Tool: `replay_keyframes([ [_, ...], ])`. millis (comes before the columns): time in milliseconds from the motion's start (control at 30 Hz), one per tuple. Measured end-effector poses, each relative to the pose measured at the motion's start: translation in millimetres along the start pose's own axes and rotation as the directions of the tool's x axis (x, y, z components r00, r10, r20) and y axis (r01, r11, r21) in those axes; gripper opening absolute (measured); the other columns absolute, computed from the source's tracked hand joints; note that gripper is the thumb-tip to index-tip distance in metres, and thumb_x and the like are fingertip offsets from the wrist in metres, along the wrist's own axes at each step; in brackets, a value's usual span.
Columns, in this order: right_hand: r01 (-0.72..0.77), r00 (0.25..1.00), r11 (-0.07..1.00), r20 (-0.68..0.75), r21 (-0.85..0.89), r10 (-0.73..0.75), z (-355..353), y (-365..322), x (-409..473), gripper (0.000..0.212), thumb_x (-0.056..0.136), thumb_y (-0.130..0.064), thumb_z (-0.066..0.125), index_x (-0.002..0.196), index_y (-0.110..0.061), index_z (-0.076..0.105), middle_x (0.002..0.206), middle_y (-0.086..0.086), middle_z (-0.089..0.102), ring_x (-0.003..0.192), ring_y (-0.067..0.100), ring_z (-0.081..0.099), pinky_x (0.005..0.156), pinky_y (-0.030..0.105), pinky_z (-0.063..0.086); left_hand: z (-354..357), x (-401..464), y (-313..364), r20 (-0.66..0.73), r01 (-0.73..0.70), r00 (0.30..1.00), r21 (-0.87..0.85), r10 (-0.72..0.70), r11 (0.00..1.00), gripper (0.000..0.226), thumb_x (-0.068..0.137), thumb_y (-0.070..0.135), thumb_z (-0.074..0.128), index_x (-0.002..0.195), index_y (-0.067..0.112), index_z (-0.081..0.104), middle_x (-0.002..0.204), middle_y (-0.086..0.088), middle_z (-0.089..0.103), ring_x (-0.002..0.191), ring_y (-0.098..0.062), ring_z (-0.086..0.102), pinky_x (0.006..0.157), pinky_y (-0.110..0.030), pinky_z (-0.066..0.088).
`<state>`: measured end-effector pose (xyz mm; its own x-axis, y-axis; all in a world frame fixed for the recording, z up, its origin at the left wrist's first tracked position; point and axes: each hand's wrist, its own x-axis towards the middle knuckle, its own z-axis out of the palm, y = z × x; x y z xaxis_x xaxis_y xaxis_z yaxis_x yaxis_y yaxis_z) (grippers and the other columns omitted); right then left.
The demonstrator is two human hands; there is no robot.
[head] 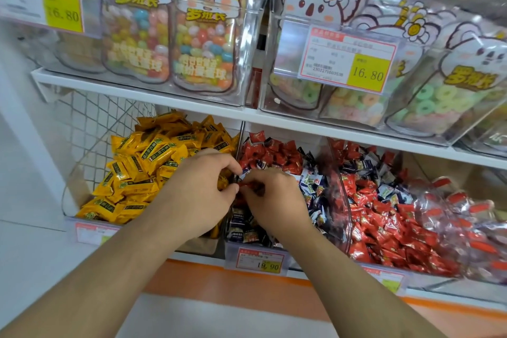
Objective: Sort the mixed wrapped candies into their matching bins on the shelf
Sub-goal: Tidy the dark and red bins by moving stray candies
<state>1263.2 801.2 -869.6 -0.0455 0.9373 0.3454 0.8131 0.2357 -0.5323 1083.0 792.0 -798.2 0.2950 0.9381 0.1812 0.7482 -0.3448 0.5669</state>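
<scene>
Red candy [248,186] pinched between both hands [204,186], mostly hidden.

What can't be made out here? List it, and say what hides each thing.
Head view, the only one:
- Red candy at the fingertips of the left hand and right hand: mostly covered by fingers, so which hand grips it is unclear.
- Middle bin contents near the front: hidden by both hands.
- Upper-left price tag: blurred and cut by the left edge.
- Rightmost bin: cut by the right edge, blurred.
</scene>
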Motion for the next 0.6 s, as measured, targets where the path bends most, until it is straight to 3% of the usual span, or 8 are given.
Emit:
replay_keyframes([
  [133,-0.009,1.000,1.000,-0.025,0.018,0.009,-7.4,2.9,-2.9,0.010,0.090,-0.022,0.072,0.095,-0.029,0.077,0.088,-0.012,0.068,0.077,0.005,0.061,0.066,0.035,0.057,0.2,2.2,-0.4,0.006,0.003,1.000,0.001,-0.003,1.000,0.024,0.096,0.032,0.070,0.118,0.039,0.066,0.130,0.022,0.053,0.102,0.000,0.045,0.075,-0.009,0.031],
  [233,-0.057,0.998,0.995,-0.005,0.085,0.058,-15.9,0.0,-3.6,0.011,0.091,-0.018,0.072,0.089,-0.028,0.074,0.082,-0.012,0.066,0.074,0.006,0.060,0.066,0.035,0.055,0.0,3.3,0.2,0.011,0.003,1.000,0.003,-0.003,1.000,0.024,0.096,0.033,0.070,0.118,0.039,0.066,0.130,0.021,0.053,0.101,-0.001,0.045,0.070,-0.006,0.031],
  [467,-0.185,0.977,0.936,-0.049,0.299,0.209,-68.1,-22.3,-11.2,0.016,0.094,-0.023,0.074,0.106,-0.028,0.066,0.084,-0.004,0.063,0.082,0.010,0.061,0.069,0.019,0.052,-0.1,8.1,5.9,-0.003,-0.008,1.000,0.029,0.008,1.000,0.027,0.095,0.032,0.070,0.120,0.039,0.065,0.126,0.019,0.051,0.094,0.000,0.047,0.065,-0.007,0.031],
  [600,-0.217,0.953,0.935,-0.147,0.281,0.265,-115.8,-12.8,-35.9,0.009,0.094,-0.023,0.073,0.101,-0.026,0.067,0.084,-0.005,0.064,0.078,0.010,0.063,0.066,0.021,0.052,3.2,10.9,16.4,-0.042,-0.062,0.997,0.015,0.063,0.998,0.026,0.095,0.028,0.070,0.120,0.036,0.066,0.119,0.021,0.048,0.109,-0.001,0.045,0.085,-0.013,0.032],
])
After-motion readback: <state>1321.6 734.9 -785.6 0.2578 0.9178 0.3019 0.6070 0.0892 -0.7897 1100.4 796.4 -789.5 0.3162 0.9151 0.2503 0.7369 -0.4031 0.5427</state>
